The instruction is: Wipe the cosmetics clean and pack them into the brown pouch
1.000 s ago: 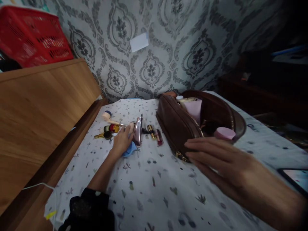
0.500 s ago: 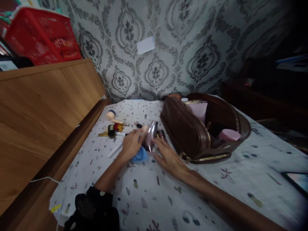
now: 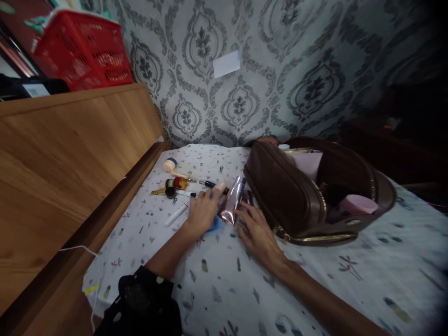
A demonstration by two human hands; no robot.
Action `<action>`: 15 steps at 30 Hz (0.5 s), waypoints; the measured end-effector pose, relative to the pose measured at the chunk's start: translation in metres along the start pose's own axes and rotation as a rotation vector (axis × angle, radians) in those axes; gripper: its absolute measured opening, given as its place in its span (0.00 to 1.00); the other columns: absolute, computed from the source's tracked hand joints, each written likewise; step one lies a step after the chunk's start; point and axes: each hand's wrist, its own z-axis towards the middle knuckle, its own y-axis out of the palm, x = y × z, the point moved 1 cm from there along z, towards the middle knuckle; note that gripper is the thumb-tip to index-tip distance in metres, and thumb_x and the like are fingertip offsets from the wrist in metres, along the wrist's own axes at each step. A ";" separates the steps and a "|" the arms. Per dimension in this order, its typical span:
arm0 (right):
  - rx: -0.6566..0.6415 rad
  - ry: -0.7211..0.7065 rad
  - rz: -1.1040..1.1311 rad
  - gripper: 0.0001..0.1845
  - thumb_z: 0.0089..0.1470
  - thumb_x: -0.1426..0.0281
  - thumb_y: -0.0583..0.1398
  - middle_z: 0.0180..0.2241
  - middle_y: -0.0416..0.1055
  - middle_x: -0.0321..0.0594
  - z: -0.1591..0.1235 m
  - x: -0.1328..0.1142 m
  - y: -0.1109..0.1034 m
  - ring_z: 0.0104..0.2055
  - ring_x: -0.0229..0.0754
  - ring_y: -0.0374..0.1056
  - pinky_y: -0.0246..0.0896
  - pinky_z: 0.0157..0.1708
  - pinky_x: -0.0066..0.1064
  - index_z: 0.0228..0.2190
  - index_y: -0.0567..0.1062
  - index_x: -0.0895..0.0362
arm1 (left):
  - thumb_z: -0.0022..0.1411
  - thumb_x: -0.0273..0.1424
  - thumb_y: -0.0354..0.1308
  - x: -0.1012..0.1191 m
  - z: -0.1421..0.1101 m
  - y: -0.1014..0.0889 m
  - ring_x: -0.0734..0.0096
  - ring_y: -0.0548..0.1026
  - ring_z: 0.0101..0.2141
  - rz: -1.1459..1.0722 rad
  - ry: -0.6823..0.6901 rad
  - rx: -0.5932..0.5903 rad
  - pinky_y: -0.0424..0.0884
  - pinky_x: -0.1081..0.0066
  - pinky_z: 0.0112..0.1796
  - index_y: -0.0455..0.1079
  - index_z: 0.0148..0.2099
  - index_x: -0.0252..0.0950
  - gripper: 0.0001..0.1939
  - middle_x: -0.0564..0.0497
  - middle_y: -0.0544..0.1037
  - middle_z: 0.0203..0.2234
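Note:
My left hand (image 3: 203, 211) is low over the tablecloth with its fingers curled down among small cosmetics. A pale beige-topped item (image 3: 220, 187) shows at its fingertips; what the fingers grip is mostly hidden. Part of a blue cloth-like piece (image 3: 216, 225) peeks out below that hand. Between both hands lies a shiny pink squeeze tube (image 3: 232, 201) with a silvery end. My right hand (image 3: 258, 233) has its fingers stretched out and apart, the tips touching the tube's right side. Behind the left fingers is a dark pencil-like stick (image 3: 210, 184). A white pen (image 3: 176, 214) rests left of that hand.
An open brown bag (image 3: 280, 186) with a pink cup-shaped item (image 3: 359, 204) inside stands right. Small jars (image 3: 177, 183), a gold tube (image 3: 158, 192) and a round beige container (image 3: 170, 164) lie left. A wooden panel (image 3: 87, 135) borders the left side, with a red basket (image 3: 87, 51) above.
The view has swung left, so everything sits farther right. My left hand has uncovered more of the dark stick and the white pen's end. My right fingers stay beside the tube.

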 end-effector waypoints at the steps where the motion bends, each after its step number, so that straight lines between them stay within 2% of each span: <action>1: 0.010 -0.004 -0.018 0.18 0.58 0.72 0.52 0.58 0.61 0.52 -0.001 0.000 0.000 0.61 0.56 0.59 0.61 0.58 0.55 0.49 0.72 0.55 | 0.66 0.21 0.43 -0.006 0.003 0.000 0.57 0.73 0.47 0.008 -0.027 0.012 0.75 0.64 0.38 0.59 0.63 0.40 0.25 0.43 0.73 0.50; 5: 0.013 0.007 -0.087 0.18 0.58 0.71 0.52 0.61 0.58 0.52 -0.003 -0.001 0.003 0.64 0.58 0.56 0.59 0.58 0.58 0.50 0.72 0.53 | 0.67 0.24 0.44 -0.041 0.013 -0.001 0.56 0.71 0.50 -0.012 -0.140 0.070 0.75 0.63 0.40 0.65 0.58 0.40 0.20 0.43 0.74 0.50; 8: -0.007 0.015 -0.111 0.19 0.59 0.70 0.51 0.62 0.57 0.54 -0.005 0.000 0.004 0.65 0.60 0.55 0.59 0.58 0.59 0.50 0.71 0.55 | 0.66 0.22 0.44 -0.084 0.016 0.003 0.53 0.70 0.52 -0.029 -0.308 0.138 0.74 0.58 0.44 0.68 0.55 0.38 0.20 0.40 0.72 0.52; 10: -0.018 0.014 -0.110 0.19 0.59 0.69 0.51 0.62 0.57 0.55 -0.005 0.002 0.005 0.65 0.60 0.54 0.58 0.59 0.59 0.51 0.71 0.56 | 0.64 0.21 0.45 -0.118 0.015 0.012 0.49 0.66 0.57 -0.072 -0.439 0.173 0.72 0.54 0.47 0.65 0.59 0.37 0.23 0.38 0.67 0.59; 12: -0.031 0.019 -0.091 0.19 0.59 0.69 0.52 0.62 0.57 0.55 -0.004 0.004 0.006 0.66 0.59 0.54 0.57 0.60 0.58 0.51 0.71 0.56 | 0.64 0.21 0.45 -0.151 0.013 0.024 0.48 0.62 0.61 -0.191 -0.566 0.147 0.69 0.50 0.52 0.61 0.63 0.36 0.26 0.38 0.61 0.64; 15: -0.069 0.024 -0.038 0.20 0.59 0.69 0.52 0.62 0.58 0.55 -0.002 0.005 0.006 0.66 0.58 0.54 0.58 0.61 0.56 0.51 0.70 0.57 | 0.64 0.22 0.46 -0.185 0.011 0.043 0.56 0.69 0.57 -0.268 -0.580 0.094 0.69 0.58 0.53 0.64 0.62 0.35 0.25 0.40 0.69 0.59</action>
